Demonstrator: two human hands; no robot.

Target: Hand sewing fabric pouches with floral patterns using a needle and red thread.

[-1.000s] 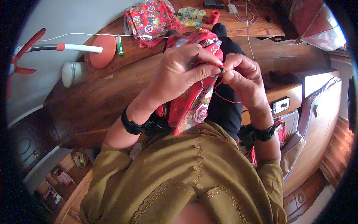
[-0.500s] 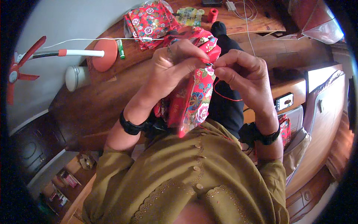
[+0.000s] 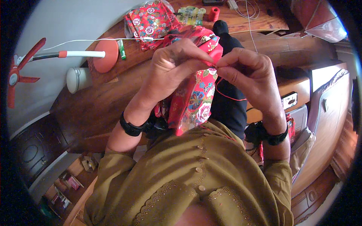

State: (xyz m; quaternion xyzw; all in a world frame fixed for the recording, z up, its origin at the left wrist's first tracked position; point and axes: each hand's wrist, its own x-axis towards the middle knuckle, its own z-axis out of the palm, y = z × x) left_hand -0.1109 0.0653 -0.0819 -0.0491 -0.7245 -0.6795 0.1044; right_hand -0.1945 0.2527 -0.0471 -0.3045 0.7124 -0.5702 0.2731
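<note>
Red floral fabric (image 3: pixel 200 98) hangs in front of my body, its folded upper edge pinched between the thumb and fingers of my left hand (image 3: pixel 177 62). My right hand (image 3: pixel 245 69) is closed at the same edge, thumb and forefinger pressed together on what looks like a thin needle, mostly hidden by the fingertips. A red thread (image 3: pixel 230 97) loops below the right hand, beside the fabric. The fingertips of both hands almost meet at the edge. More thread lies across my shirt below the fabric.
On the wooden table (image 3: pixel 132 56) beyond lie a pile of red floral fabric (image 3: pixel 151 20), a red thread spool (image 3: pixel 214 14), a green tube (image 3: pixel 121 49) and a lamp with an orange base (image 3: pixel 106 56). A white cable crosses the table. A phone (image 3: pixel 289 100) rests at the right.
The right fingertips have shifted slightly at the fabric edge, and less of the needle shows. The fabric's lower corner has swung a little left. My left hand keeps its pinch.
</note>
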